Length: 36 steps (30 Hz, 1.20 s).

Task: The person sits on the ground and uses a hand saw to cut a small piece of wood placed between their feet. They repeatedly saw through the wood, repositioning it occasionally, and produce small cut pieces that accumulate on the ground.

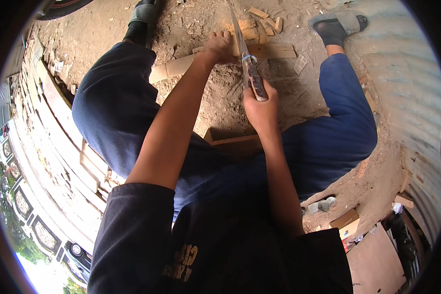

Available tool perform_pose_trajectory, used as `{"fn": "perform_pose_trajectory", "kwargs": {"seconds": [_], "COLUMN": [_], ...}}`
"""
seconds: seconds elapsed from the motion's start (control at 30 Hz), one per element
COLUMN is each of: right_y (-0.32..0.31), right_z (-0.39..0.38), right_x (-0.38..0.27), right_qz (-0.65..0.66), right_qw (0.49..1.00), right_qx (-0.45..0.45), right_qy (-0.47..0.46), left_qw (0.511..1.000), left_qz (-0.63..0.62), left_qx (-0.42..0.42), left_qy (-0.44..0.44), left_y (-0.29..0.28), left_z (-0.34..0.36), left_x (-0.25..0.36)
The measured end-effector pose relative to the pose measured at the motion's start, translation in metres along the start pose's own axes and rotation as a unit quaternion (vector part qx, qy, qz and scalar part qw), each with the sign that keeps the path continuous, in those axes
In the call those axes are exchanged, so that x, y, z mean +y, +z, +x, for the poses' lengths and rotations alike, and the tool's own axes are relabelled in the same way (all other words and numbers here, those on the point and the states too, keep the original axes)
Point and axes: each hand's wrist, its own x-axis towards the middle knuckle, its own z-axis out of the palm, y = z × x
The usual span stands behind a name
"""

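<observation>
My right hand [262,103] is closed on the wooden handle of a hand saw [250,66], whose long blade points away from me across a narrow wooden board [274,50] lying on the dirt. A blue tie is wrapped near the top of the handle. My left hand [216,46] grips the board just left of the blade, fingers bent over it. A pale patch of sawdust [245,30] and several small wood offcuts [257,12] lie beyond the board.
My feet flank the work. Corrugated metal sheeting [411,98] runs along the right, with scrap boards [372,259] low beside it. Stacked planks [49,98] are on the left, a parked car [78,257] at lower left, and part of a tyre [59,12] at top left.
</observation>
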Motion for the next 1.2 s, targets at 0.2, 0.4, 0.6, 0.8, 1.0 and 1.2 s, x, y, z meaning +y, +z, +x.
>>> {"fn": "perform_pose_trajectory", "kwargs": {"seconds": [0.2, 0.4, 0.6, 0.8, 1.0, 1.2], "right_y": [-0.008, 0.001, -0.002, 0.003, -0.013, -0.019], "right_z": [-0.058, 0.016, -0.047, 0.019, -0.046, -0.011], "right_x": [0.012, -0.02, 0.006, -0.018, 0.001, -0.032], "right_qz": [0.022, -0.039, -0.019, -0.083, 0.026, 0.026], "right_qw": [0.994, 0.997, 0.992, 0.996, 0.996, 1.0], "right_qx": [0.058, -0.034, 0.075, -0.036, 0.068, -0.008], "right_qy": [-0.091, 0.05, -0.101, 0.026, -0.045, 0.013], "left_qw": [0.998, 0.999, 0.998, 0.999, 0.999, 0.999], "left_qz": [-0.032, -0.021, -0.051, -0.019, -0.01, -0.009], "left_qx": [0.028, 0.011, 0.018, 0.002, -0.025, 0.009], "left_qy": [-0.039, -0.024, -0.043, -0.035, -0.03, -0.033], "left_y": [0.009, 0.02, 0.001, 0.006, -0.018, 0.0], "left_z": [0.005, 0.005, 0.0, -0.002, -0.003, 0.003], "left_x": [-0.002, -0.007, 0.001, 0.002, 0.006, -0.004]}}
